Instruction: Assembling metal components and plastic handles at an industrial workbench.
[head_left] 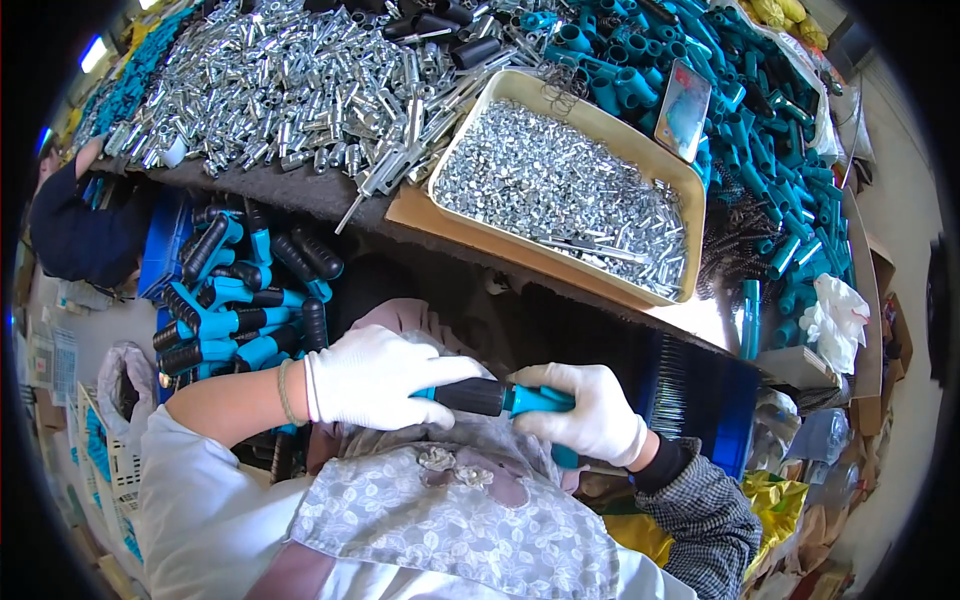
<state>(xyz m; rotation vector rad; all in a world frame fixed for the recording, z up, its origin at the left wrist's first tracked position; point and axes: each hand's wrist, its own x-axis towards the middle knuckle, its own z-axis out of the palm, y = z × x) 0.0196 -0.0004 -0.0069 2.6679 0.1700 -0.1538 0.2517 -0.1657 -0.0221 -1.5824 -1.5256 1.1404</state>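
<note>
Both my hands wear white gloves and meet in front of my apron on one black and teal tool handle (474, 396). My left hand (385, 378) is closed around the handle's left end, where a little teal shows between the fingers. The fingers of my right hand (592, 408) pinch its teal right end. The black grip lies bare between the two hands, roughly level. The parts under my fingers are hidden. Left of my hands, several similar black and teal handles (235, 320) lie heaped in a blue crate (168, 240).
Beyond my hands, a cream tray (440, 190) of small metal parts stands on the bench, beside heaped metal sleeves (270, 85). Teal tubes (775, 150), dark springs (735, 230) and a phone-like flat rectangle (684, 108) are at right. Another person's dark sleeve (75, 225) shows far left.
</note>
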